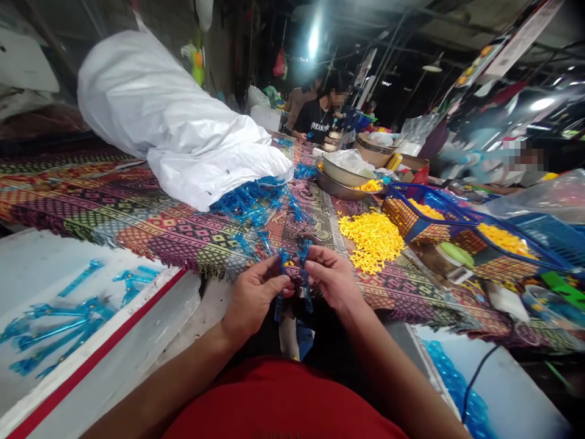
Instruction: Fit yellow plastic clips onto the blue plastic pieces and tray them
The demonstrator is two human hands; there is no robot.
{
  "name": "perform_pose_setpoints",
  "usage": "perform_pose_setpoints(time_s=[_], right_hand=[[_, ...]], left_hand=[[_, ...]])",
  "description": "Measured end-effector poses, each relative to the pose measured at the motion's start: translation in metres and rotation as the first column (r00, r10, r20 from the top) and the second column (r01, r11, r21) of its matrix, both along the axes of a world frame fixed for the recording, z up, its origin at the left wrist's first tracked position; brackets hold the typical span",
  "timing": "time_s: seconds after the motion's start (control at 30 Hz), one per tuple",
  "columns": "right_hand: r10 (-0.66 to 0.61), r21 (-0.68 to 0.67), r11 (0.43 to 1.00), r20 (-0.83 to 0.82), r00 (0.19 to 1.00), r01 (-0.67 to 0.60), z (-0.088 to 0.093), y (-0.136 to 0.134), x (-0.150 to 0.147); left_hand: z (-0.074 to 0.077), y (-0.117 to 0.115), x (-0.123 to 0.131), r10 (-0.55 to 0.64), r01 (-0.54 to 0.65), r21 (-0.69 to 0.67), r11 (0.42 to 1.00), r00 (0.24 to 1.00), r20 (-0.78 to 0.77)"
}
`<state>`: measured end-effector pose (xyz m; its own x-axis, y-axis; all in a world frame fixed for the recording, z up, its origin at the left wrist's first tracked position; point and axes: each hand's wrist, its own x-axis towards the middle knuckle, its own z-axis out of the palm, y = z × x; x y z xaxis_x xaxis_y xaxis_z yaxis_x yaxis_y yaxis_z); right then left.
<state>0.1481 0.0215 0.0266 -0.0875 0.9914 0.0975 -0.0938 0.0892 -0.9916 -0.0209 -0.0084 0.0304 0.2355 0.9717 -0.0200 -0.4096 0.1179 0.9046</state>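
Hands: your left hand [253, 299] and right hand [333, 277] half-closed, pinching blue plastic strips [305, 296].
Handling: light, stiff-looking, thin; grip them mid-length.

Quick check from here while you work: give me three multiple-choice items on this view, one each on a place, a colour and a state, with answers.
1. Where is the loose pile of yellow pieces? A in a sack; B on the woven cloth; C on the floor.
2. What colour is the plastic piece held by the left hand and right hand? A red; B green; C blue.
3. How does the white plastic sack lie? A on its side; B upright; C hanging overhead.

1 B, the pile sits on the cloth.
2 C, translucent blue shows at the fingers.
3 A, its length lies along the cloth.
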Motion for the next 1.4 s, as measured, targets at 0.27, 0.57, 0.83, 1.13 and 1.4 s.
perform_pose_setpoints(time_s=[0.27, 0.57, 0.83, 1.13, 1.4], right_hand=[[-0.045, -0.098, 0.995, -0.303, 0.952, 0.016, 0.003, -0.024, -0.009], [-0.094, -0.04, 0.995, -0.312, 0.946, 0.086, 0.001, -0.028, -0.004], [-0.066, -0.013, 0.998, -0.312, 0.948, 0.065, 0.001, -0.029, -0.002], [-0.176, -0.139, 0.98, -0.276, 0.945, 0.141, -0.009, -0.028, -0.008], [-0.18, -0.134, 0.98, -0.275, 0.945, 0.148, -0.006, -0.029, -0.005]], left_hand=[[0.003, -0.004, 0.016, -0.008, 0.012, 0.033, 0.999, 0.995, -0.097], [0.006, -0.006, 0.023, 0.014, 0.0, 0.093, 0.996, 0.988, -0.154], [0.002, -0.006, 0.028, 0.054, -0.002, 0.217, 0.976, 0.971, -0.233], [-0.001, -0.004, 0.026, 0.072, 0.005, 0.289, 0.957, 0.965, -0.253], [-0.009, -0.001, 0.022, 0.054, 0.004, 0.239, 0.971, 0.971, -0.233]])
